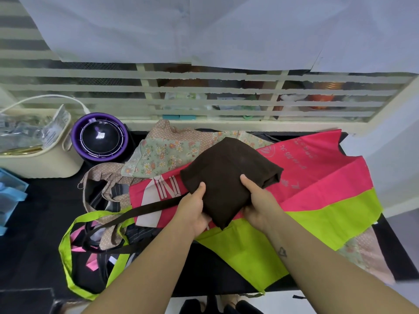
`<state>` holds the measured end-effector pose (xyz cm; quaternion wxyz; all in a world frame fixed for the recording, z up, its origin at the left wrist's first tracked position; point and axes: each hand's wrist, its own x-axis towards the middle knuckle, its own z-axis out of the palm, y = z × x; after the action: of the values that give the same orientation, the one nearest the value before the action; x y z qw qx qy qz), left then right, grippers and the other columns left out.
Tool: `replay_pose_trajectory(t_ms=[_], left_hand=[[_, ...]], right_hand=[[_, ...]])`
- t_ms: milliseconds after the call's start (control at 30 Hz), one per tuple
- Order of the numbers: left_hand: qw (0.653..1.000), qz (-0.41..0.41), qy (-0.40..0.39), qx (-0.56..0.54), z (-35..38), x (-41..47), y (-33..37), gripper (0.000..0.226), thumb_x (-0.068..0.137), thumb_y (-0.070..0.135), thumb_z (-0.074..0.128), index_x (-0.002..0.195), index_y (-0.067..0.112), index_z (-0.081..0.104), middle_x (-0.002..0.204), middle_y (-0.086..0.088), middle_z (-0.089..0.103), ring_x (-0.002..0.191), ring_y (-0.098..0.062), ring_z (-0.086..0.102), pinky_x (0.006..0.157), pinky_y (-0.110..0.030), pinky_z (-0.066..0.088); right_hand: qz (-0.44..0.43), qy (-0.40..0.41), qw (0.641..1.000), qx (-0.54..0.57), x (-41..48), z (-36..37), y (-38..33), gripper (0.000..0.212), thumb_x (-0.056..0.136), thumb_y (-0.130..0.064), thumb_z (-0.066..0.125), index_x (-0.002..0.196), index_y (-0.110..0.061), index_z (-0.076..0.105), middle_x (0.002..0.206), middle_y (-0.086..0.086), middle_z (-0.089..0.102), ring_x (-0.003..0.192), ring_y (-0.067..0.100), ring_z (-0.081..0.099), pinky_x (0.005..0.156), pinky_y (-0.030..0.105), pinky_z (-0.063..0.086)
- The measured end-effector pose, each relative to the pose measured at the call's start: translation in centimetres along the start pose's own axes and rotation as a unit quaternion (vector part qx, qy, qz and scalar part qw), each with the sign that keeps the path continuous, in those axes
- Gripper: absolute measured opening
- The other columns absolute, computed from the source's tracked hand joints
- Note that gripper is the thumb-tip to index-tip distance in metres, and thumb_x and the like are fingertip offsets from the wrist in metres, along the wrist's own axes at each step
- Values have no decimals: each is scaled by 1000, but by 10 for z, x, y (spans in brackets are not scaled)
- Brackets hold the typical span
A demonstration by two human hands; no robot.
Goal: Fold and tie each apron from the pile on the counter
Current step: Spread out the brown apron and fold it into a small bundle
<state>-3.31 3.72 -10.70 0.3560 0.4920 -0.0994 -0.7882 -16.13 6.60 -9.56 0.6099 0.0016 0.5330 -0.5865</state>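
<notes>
Holding folded brown apron [226, 171]: left hand [192, 209], right hand [258, 205]; cream basket [45, 164] holds packets [22, 134].

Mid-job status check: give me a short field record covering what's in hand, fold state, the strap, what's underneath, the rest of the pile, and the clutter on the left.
in hand: folded brown apron, gripped by left hand and right hand, thumbs on top
fold state: compact bundle, no tie around it yet
strap: brown strap trails loose to the left
underneath: pink and lime-green apron, spread open on the black counter
rest of pile: floral apron, crumpled behind
left side: purple round container, cream basket
</notes>
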Motion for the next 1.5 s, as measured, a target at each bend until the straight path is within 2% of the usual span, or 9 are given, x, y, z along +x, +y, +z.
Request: replay_pose_trajectory(t_ms=[167, 300, 433, 533, 767, 933, 1133, 1267, 1500], left_hand=[[984, 123, 47, 121, -7, -4, 14, 37, 96, 22, 56, 131, 15, 47, 122, -5, 60, 106, -20, 61, 87, -41, 53], [908, 265, 60, 318, -4, -26, 62, 67, 88, 40, 63, 145, 23, 31, 125, 7, 53, 119, -15, 51, 104, -35, 39], [912, 141, -168, 346, 18, -60, 108, 49, 79, 45, 57, 121, 20, 58, 115, 2, 70, 109, -16, 64, 94, -31, 48], [921, 65, -210, 322, 37, -70, 126, 37, 78, 33, 57, 110, 15, 62, 104, -1, 74, 97, -16, 70, 76, -27, 57], [899, 244, -127, 340, 96, -59, 177, 24, 94, 18, 58, 117, 11, 63, 111, -5, 71, 100, -17, 67, 94, -33, 52], [850, 352, -133, 369, 135, -81, 216, 10, 91, 16, 61, 98, 20, 66, 94, 6, 72, 87, -8, 68, 73, -23, 50], [781, 483, -145, 370, 168, -119, 240, 23, 89, 17, 65, 112, 16, 64, 106, 5, 71, 93, -5, 69, 80, -20, 54], [746, 516, -132, 400, 154, -122, 223, 18, 88, 20, 66, 106, 26, 65, 103, 14, 70, 94, 0, 67, 84, -19, 52], [795, 371, -70, 474, 45, -45, 117, 26, 86, 16, 69, 107, 29, 58, 93, 21, 62, 94, 0, 63, 73, -5, 45]], right_hand=[[-97, -68, 992, -31, -6, 16, -38, 24, 92, -2, 55, 115, -3, 63, 102, 8, 72, 83, 16, 72, 67, 26, 59], [-113, -157, 973, -126, -26, 26, -81, 32, 89, -3, 55, 121, -5, 60, 114, 9, 69, 97, 18, 69, 82, 27, 57], [-80, -255, 941, -209, -44, 35, -111, 38, 78, -11, 60, 116, -8, 62, 114, 8, 70, 102, 19, 68, 83, 27, 56], [-78, -282, 917, -271, -49, 43, -127, 34, 77, -12, 59, 111, -9, 64, 109, 5, 72, 98, 16, 69, 82, 25, 56], [-224, -191, 868, -399, -42, 82, -190, 23, 92, -13, 60, 114, -10, 64, 106, -1, 71, 85, 5, 69, 69, 19, 54], [-368, -144, 824, -407, -60, 113, -229, 17, 92, -11, 59, 105, -20, 66, 103, -6, 71, 90, 5, 69, 76, 17, 53], [-503, -114, 779, -357, -96, 138, -249, 17, 95, -16, 56, 109, -25, 61, 97, -22, 64, 81, -12, 64, 66, 4, 46], [-491, -131, 789, -346, -90, 120, -235, 20, 93, -14, 57, 109, -24, 63, 105, -17, 68, 94, -4, 65, 77, 11, 49], [-341, -149, 831, -413, -21, 27, -115, 28, 85, 5, 63, 100, -19, 66, 92, -12, 68, 76, -11, 62, 72, 15, 51]])
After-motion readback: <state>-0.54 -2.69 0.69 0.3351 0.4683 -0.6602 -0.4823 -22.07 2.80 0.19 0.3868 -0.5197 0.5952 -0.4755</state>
